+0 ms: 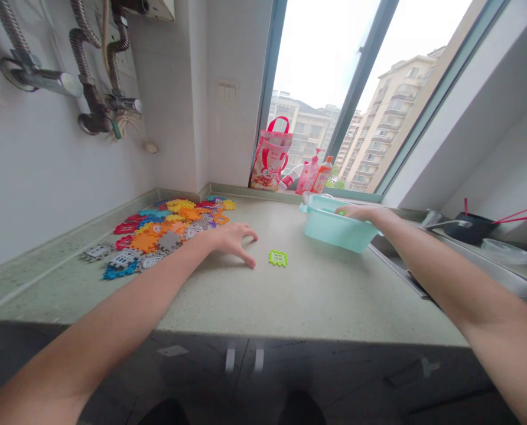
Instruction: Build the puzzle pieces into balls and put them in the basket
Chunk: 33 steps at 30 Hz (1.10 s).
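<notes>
A lime-green toothed plastic building piece [278,258] with a window pattern lies flat on the counter. Just left of it, my left hand [233,241] hovers open, thumb and fingers apart, holding nothing. My right hand [354,211] reaches over the rim into a pale turquoise plastic tub [337,229]. At its fingertips a bit of another green building piece [342,212] shows, pinched by the fingers; the tub wall hides part of it. Beyond my left wrist spreads a heap of toothed building pieces [145,241] in orange, grey, blue, red and yellow.
On the windowsill stand a pink-handled bag [270,159], a pink pump bottle [308,174] and an orange-capped bottle [322,175]. A sink [507,271] with a faucet [445,221] and a black pot [471,230] is at the right. The counter edge [263,337] runs along the front.
</notes>
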Available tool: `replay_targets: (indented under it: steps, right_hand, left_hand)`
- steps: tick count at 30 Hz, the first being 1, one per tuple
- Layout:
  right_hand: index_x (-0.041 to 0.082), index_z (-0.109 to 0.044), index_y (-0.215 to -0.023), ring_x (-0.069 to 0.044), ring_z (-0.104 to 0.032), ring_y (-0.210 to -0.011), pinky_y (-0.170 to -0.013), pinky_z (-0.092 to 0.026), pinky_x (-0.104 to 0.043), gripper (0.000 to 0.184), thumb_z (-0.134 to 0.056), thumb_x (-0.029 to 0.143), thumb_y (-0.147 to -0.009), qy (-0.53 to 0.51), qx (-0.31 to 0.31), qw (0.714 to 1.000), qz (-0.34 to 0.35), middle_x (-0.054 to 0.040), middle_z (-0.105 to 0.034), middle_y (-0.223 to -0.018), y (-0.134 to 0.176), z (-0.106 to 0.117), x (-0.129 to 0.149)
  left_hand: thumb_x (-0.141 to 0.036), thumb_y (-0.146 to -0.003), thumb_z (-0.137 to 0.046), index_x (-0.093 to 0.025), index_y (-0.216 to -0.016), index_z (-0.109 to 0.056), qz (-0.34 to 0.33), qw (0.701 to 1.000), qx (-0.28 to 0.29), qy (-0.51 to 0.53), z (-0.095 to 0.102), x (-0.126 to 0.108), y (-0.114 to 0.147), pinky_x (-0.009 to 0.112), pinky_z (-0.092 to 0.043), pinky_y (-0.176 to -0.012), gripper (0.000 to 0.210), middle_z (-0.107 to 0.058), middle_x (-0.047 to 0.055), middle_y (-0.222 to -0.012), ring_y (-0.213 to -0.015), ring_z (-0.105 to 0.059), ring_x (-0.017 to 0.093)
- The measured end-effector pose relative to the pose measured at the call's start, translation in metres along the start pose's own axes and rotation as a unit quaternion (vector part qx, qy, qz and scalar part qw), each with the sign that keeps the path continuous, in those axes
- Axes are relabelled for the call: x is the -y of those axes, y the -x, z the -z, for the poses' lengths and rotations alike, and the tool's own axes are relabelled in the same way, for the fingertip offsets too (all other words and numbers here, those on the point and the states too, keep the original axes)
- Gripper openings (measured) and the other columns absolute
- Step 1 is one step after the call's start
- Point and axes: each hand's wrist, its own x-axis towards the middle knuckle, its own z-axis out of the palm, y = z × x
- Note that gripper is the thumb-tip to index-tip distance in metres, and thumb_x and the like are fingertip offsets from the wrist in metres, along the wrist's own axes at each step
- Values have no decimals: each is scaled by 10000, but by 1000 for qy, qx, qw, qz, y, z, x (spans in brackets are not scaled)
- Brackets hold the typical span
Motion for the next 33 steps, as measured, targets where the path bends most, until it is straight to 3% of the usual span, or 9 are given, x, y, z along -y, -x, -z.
replay_targets:
  steps: [3,6,10,13,16,18,22,27,33]
  right_hand:
    - [207,-781,-1122,-332,-735,-986,-794,-610,-442,394,-776,417,-789,-25,56,998,-31,-209,-727,-1248,0,15,4]
    - [209,-800,-1096,-354,-706,-1117,-936,-586,-480,334,-738,422,-846,0,30,1000,-5,-190,-725,-1291,3,36,12]
    - [194,-763,-1227,-367,-697,-1149,-1041,-532,-517,381,-677,363,-897,49,-125,990,49,-176,-744,-1262,20,50,44]
    - [235,-709,-1323,-323,-702,-1164,-1065,-522,-486,397,-597,344,-958,13,-301,938,171,-128,-716,-1330,45,32,90]
    - [236,-667,-1353,-287,-700,-1173,-1045,-543,-461,379,-549,359,-1015,-59,-336,890,303,-117,-711,-1314,71,-14,138]
    - [244,-661,-1351,-293,-698,-1176,-1049,-542,-492,368,-558,385,-1027,-84,-321,871,362,-128,-700,-1326,85,-50,161]
    - [287,-577,-1488,-313,-630,-1330,-1129,-488,-538,467,-585,429,-1043,-87,-170,864,466,-143,-609,-1507,98,-93,178]
    - [247,-579,-1525,-331,-680,-1232,-1089,-511,-479,753,-750,628,-899,-92,-76,895,429,-148,-712,-1352,106,-90,181]
    - [270,-752,-1318,-254,-765,-980,-907,-564,-340,498,-809,360,-831,-83,-40,915,393,-48,-811,-1120,108,-95,194]
  left_hand:
    - [-844,-569,-829,-329,-1345,-686,0,1000,-2,-1,0,1,0,382,-438,-1143,942,-600,68,-1475,-1327,-575,336]
    - [-848,-574,-823,-324,-1342,-686,1,1000,-4,-2,-1,1,0,376,-442,-1134,940,-597,68,-1477,-1320,-580,334]
    - [-856,-576,-818,-320,-1331,-690,-4,1000,-8,-2,-2,3,-1,371,-442,-1132,935,-603,70,-1465,-1309,-589,326]
    - [-854,-575,-822,-316,-1336,-687,-8,1000,-6,-3,-2,5,-1,368,-443,-1132,941,-604,76,-1466,-1303,-595,322]
    - [-850,-570,-831,-314,-1347,-681,-8,1000,-6,-4,-2,4,1,365,-441,-1139,955,-605,78,-1464,-1311,-593,320]
    - [-855,-571,-831,-324,-1347,-683,-5,1000,-9,-5,-2,2,2,364,-445,-1137,952,-608,72,-1459,-1315,-592,320]
    - [-862,-572,-834,-320,-1360,-688,3,1000,-12,-9,-1,-2,4,373,-446,-1145,968,-602,78,-1456,-1317,-589,323]
    - [-812,-596,-863,-296,-1354,-700,8,1000,-15,-4,-1,-5,4,384,-448,-1142,931,-609,82,-1442,-1304,-598,332]
    - [-775,-608,-883,-288,-1296,-730,-6,999,-31,6,-3,-2,1,372,-456,-1125,856,-636,77,-1413,-1300,-608,336]
